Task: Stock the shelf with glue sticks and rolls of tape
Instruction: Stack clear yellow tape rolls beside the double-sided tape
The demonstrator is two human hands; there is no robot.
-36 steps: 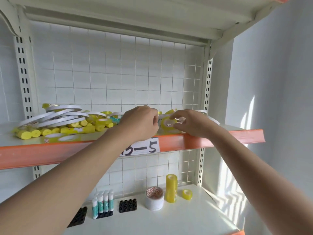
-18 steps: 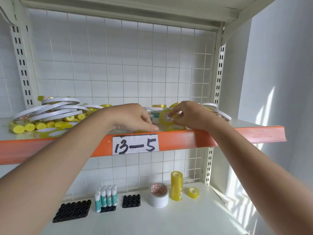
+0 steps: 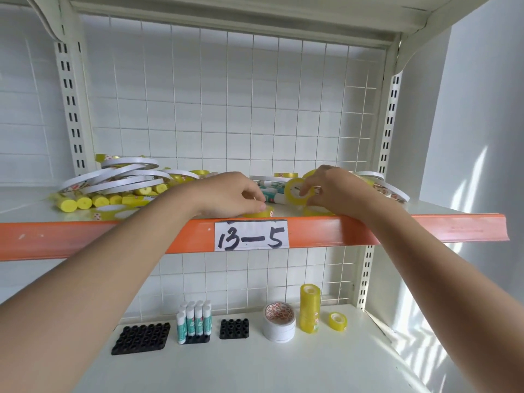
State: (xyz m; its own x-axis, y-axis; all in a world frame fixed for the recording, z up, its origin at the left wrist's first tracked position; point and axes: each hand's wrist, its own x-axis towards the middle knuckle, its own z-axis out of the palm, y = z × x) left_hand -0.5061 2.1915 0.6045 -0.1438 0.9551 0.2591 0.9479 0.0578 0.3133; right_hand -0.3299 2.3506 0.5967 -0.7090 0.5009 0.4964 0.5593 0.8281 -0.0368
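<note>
Head view: left hand (image 3: 226, 194) pinches a flat yellow roll (image 3: 259, 213) at the shelf (image 3: 425, 231) lip; at 3 o'clock, right hand (image 3: 337, 191) grips an upright roll (image 3: 295, 191).

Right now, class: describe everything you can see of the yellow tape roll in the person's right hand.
The yellow tape roll is a small ring of glossy, translucent yellow tape with a pale core. It is tipped up on edge, its open centre facing the camera, just above the upper shelf near the orange front lip. The right hand pinches its right rim; fingers hide that side.
</note>
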